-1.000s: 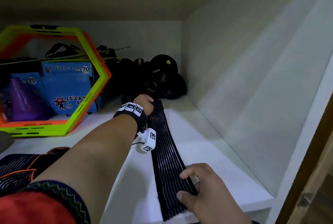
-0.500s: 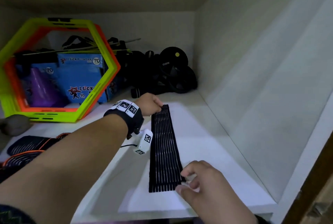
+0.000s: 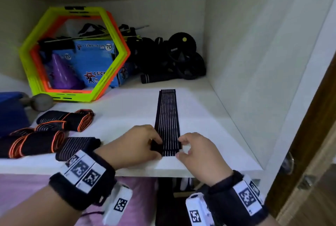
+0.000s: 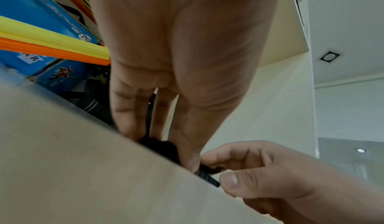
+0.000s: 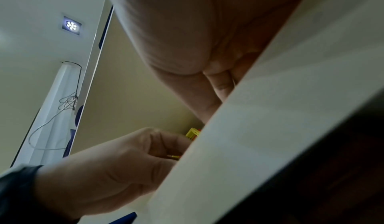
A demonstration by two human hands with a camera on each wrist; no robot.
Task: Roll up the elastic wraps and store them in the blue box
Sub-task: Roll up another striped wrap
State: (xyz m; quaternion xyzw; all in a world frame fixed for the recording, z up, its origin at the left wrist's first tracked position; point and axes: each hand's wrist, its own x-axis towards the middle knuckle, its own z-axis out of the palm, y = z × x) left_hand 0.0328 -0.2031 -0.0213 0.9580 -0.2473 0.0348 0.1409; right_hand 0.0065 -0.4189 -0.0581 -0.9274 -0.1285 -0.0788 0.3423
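Note:
A long black elastic wrap [image 3: 167, 116] with thin white stripes lies flat on the white shelf [image 3: 200, 116], stretched from the front edge toward the back. My left hand [image 3: 138, 144] pinches its near left corner, and my right hand [image 3: 194, 148] pinches the near right corner. The left wrist view shows the wrap's dark near end [image 4: 207, 175] pressed between thumbs and fingers at the shelf edge. Several rolled wraps [image 3: 45, 135], black with orange edging, lie at the left. A blue box [image 3: 11, 109] shows partly at the far left edge.
At the back stand yellow and orange hexagon rings [image 3: 76, 53] before blue cartons [image 3: 94, 62], with black exercise gear [image 3: 174, 58] to their right. A grey dumbbell [image 3: 40, 101] lies left. The cabinet wall [image 3: 263, 80] closes the right side; a door edge [image 3: 309, 153] stands nearer.
My left hand has come back from the wrap's far end to its near left corner. My right hand now pinches the near right corner. The view has pulled back from the shelf.

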